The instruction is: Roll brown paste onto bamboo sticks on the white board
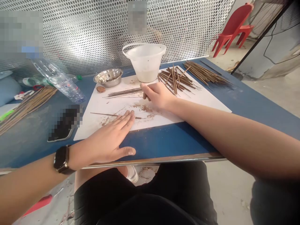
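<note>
While our left fingers (127,117) lie flat and spread across a stick (103,114) on the paper (89,128), our right fingers (146,89) curl at the end of a thin bundle (124,92), gripping it or not we cannot tell. The bundle runs crosswise, its long axis stretching left from those fingers, far nearer our right hand (158,95) than our left hand (105,140).

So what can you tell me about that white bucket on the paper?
The white bucket looks like translucent plastic and tapers toward its base, with a thin handle at the rim. It stands upright near the far edge of the white paper. Pale, cloudy contents fill its lower part. A steel bowl sits to its left, and brown sticks lie to its right, apparently not touching it.
</note>
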{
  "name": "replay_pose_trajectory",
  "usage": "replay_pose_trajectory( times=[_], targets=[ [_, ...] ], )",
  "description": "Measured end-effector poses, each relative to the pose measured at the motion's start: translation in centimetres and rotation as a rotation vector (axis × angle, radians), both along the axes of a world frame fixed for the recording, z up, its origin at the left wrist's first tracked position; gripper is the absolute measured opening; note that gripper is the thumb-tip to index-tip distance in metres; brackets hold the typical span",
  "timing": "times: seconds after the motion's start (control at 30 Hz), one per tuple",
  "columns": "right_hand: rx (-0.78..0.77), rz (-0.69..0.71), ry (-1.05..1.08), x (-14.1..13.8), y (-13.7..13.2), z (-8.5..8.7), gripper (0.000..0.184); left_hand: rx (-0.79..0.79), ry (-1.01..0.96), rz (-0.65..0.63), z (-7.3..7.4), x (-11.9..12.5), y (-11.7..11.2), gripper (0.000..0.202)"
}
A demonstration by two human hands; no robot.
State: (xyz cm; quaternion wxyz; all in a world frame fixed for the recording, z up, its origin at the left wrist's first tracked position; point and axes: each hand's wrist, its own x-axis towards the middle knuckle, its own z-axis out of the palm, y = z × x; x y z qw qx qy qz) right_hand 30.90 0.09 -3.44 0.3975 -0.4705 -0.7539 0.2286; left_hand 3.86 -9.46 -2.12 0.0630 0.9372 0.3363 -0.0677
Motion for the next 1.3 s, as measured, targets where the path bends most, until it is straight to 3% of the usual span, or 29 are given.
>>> replay_pose_trajectory(
  times=[0.17, 0.27, 0.57, 0.73, 0.97, 1.17, 1.3],
  targets=[
    [-0.003, 0.012, -0.019, 0.1, 0.0, 0.1, 0.062, -0.019, 0.054, -0.014, 0.3, 1.9, 3.5, 0.124],
    [-0.012, 0.022, -0.033, 0.1, 0.0, 0.0, 0.063, -0.031, 0.044, -0.014, 0.4, 2.0, 4.0, 0.123],
    [-0.019, 0.032, -0.102, 0.0, -0.3, 0.4, 0.053, -0.056, 0.015, -0.018, 1.2, -1.2, -1.4, 0.129],
    [-0.012, 0.034, -0.140, 0.0, -0.3, 0.5, 0.051, 0.008, 0.000, 0.024, 1.1, -2.0, -2.4, 0.125],
    [-0.035, 0.041, -0.173, -0.1, -0.4, 0.6, 0.050, 0.029, 0.000, 0.015, -0.1, -2.6, 0.4, 0.117],
    [-0.054, 0.056, -0.185, -0.1, -0.6, 0.9, 0.050, -0.026, 0.013, 0.028, 0.8, -0.4, 3.2, 0.113],
    [-0.066, 0.052, -0.199, -0.1, -0.7, 0.9, 0.051, -0.039, 0.023, 0.014, 1.1, -0.5, 2.9, 0.118]
  ],
)
